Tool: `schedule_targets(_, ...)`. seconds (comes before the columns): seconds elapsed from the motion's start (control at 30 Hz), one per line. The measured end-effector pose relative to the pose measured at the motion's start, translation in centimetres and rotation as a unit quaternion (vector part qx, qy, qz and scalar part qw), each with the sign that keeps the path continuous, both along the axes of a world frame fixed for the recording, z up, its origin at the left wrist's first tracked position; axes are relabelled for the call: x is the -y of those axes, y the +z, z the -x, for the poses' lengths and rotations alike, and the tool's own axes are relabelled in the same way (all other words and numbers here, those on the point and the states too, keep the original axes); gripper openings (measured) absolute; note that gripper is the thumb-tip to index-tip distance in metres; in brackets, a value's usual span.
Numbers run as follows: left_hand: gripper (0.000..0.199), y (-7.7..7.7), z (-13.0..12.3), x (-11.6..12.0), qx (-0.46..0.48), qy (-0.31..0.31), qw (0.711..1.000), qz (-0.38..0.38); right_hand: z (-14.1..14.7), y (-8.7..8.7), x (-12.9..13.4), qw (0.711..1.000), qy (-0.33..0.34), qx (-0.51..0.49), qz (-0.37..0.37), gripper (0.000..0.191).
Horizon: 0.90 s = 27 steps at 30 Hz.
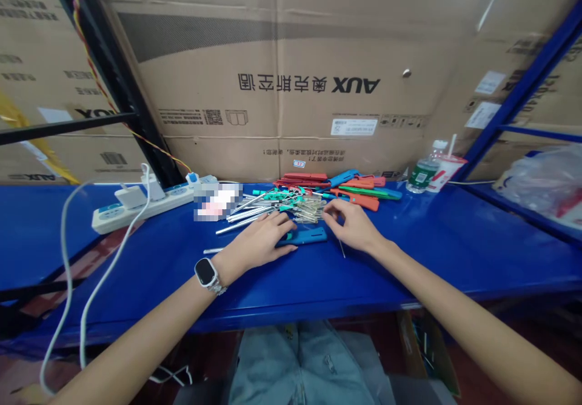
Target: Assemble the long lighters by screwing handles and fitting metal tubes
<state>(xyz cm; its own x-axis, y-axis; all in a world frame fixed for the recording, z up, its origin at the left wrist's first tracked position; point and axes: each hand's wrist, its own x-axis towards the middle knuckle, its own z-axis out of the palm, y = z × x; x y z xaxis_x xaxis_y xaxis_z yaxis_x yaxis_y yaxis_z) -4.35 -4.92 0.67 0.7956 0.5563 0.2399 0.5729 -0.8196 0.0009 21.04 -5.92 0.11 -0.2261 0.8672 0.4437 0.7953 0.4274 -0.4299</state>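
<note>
While L hand [260, 239] holds blue casing [310, 236], metal pcs [310, 210] lie just beyond.

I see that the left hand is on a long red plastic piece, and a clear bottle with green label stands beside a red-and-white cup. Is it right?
Not quite: the left hand is on a long blue plastic piece, not a red one, as the head view shows. The clear bottle with green label does stand beside the red-and-white cup.

Bottle [422, 173] and cup [445, 173], right of centre. Left hand [261, 235] on the blue piece [309, 236], mid-frame; right hand [352, 224] beside the brassy pieces [309, 210].
</note>
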Motion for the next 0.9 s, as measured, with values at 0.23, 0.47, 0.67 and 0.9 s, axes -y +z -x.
schedule_targets(0.23, 0.042, 0.2, -4.0, -0.8, -0.004, -0.031, 0.999, -0.01, -1.0, -0.6, 0.1, 0.97, -0.195, 0.07, 0.131, 0.028)
schedule_targets(0.47, 0.032, -0.7, -3.7, -1.5, 0.066, -0.062, 0.992, 0.088, -1.1, -0.5, -0.9, 0.97, -0.136, -0.104, 0.171, 0.021)
schedule_targets(0.67, 0.028, -0.9, -1.5, -1.1, 0.124, -0.048, 0.977, 0.169, 1.5, 1.4, -0.9, 0.905, 0.051, -0.392, 0.155, 0.047)
schedule_targets(0.9, 0.025, -0.9, -1.2, -2.2, 0.168, -0.033, 0.961, 0.219, 5.4, 0.9, -2.0, 0.917, 0.11, -0.374, 0.083, 0.036)
